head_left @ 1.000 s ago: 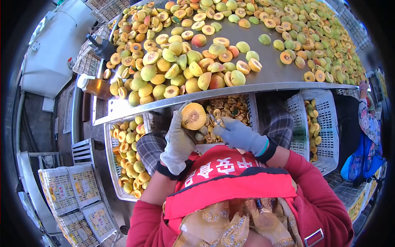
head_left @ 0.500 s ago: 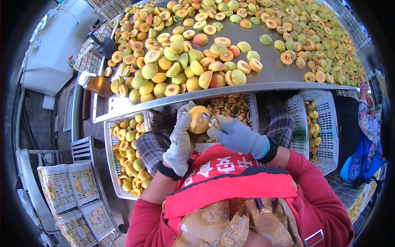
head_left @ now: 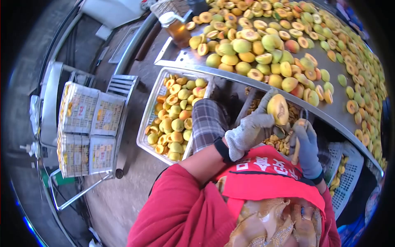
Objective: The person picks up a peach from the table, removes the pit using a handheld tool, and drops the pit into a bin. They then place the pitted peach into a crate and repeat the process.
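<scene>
In my gloved left hand (head_left: 249,129) is a yellow peach half (head_left: 277,109), its cut face with the brownish centre turned toward the right. My gloved right hand (head_left: 307,146) is closed around a pitting tool with a wooden handle (head_left: 296,151) and a metal loop (head_left: 304,113) pointing up. The loop stands to the right of the peach half, apart from it. Below both hands, a crate of brownish fruit scraps (head_left: 293,110) is partly hidden by the peach half and the gloves.
A metal table (head_left: 335,70) heaped with halved peaches (head_left: 263,45) runs along the front, its raised edge close to my hands. A jar of amber liquid (head_left: 176,31) stands on its corner. White crates of peach halves (head_left: 142,131) flank my knees; stacked crates (head_left: 88,129) stand left.
My view has swung left, shifting the scene rightward. The tool has come away from the peach half and my right hand now sits lower, beside it. The left hand still holds the peach half.
</scene>
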Demonstrator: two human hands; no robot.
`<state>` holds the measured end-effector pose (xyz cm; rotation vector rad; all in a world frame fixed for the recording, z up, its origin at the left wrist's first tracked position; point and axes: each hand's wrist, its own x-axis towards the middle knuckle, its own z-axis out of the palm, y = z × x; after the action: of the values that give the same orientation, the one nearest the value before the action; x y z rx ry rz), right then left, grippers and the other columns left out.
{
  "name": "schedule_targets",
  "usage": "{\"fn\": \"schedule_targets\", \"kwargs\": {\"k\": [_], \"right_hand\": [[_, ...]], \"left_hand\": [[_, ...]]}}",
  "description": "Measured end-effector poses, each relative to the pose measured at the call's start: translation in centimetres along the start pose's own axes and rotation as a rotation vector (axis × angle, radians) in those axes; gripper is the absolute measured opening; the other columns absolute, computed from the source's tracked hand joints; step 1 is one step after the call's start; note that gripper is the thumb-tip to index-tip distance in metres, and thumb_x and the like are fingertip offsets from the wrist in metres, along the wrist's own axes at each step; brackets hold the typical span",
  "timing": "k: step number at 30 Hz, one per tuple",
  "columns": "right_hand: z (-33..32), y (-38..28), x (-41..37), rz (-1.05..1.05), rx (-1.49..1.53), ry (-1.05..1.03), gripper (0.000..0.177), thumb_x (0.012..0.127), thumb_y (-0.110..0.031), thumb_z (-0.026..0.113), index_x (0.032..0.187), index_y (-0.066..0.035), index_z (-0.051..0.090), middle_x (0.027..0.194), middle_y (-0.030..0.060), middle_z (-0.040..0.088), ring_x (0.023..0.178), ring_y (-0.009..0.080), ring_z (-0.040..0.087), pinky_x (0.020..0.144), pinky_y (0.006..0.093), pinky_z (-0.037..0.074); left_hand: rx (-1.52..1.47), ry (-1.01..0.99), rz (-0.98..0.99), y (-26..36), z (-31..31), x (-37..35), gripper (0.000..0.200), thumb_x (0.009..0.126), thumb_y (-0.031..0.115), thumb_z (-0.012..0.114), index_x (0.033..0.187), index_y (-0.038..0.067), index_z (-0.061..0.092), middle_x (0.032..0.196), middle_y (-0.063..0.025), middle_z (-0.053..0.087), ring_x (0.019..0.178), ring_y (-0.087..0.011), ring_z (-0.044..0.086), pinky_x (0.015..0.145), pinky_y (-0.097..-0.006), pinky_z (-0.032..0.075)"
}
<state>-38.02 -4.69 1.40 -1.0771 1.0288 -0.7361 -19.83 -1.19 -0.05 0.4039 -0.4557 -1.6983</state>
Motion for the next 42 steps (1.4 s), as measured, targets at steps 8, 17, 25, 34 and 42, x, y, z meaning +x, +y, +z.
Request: {"fn": "schedule_targets", "kwargs": {"k": [8,17,25,34,42], "right_hand": [[0.2,-1.2,0.1,0.033,-0.012,-0.169,0.013,0.09,-0.019,0.049,0.092,-0.006,0.049,0.058,-0.0003,0.047,0.047,0.0083,0.044,0.043,0.0214,0.036],[1.6,-1.5,0.5,0.024,-0.207,-0.218,0.014,0.09,-0.018,0.049,0.094,-0.005,0.047,0.057,0.0023,0.047,0.043,0.0078,0.042,0.039,0.0206,0.034],[1.3,-2.1,1.1,-0.128,-0.453,-0.362,0.011,0.086,-0.014,0.054,0.086,-0.004,0.05,0.063,0.0026,0.048,0.051,0.008,0.047,0.043,0.0261,0.038],[1.5,-2.3,0.7,-0.16,-0.524,-0.315,0.018,0.084,-0.018,0.058,0.086,-0.002,0.05,0.069,0.0125,0.054,0.06,0.0221,0.055,0.058,0.0334,0.043],[1.2,-2.7,0.8,-0.383,-0.761,-0.307,0.027,0.083,-0.028,0.058,0.091,-0.004,0.049,0.072,0.0187,0.058,0.069,0.0376,0.06,0.06,0.0432,0.047]], "left_hand": [[-0.228,-0.003,-0.066,0.7,-2.0,-1.2,0.058,0.091,0.05,0.043,0.133,0.01,0.037,0.124,-0.0137,0.05,0.108,-0.0295,0.055,0.086,-0.0411,0.05],[0.013,0.207,-0.113,0.5,-2.2,-1.6,0.05,0.09,0.047,0.049,0.122,0.008,0.046,0.112,-0.01,0.055,0.101,-0.0274,0.058,0.084,-0.0392,0.051],[0.165,0.178,-0.097,1.1,-1.5,-1.5,0.047,0.087,0.033,0.056,0.125,0.008,0.044,0.111,-0.008,0.055,0.095,-0.0198,0.059,0.071,-0.0288,0.049],[0.389,0.184,-0.054,1.2,-1.8,-1.1,0.061,0.089,0.056,0.041,0.13,0.01,0.04,0.1,-0.0131,0.059,0.065,-0.0224,0.061,0.051,-0.0286,0.05],[0.397,0.247,-0.109,1.5,-0.6,-0.8,0.059,0.09,0.052,0.044,0.127,0.007,0.04,0.092,-0.012,0.059,0.056,-0.0179,0.059,0.041,-0.0236,0.046]]}}
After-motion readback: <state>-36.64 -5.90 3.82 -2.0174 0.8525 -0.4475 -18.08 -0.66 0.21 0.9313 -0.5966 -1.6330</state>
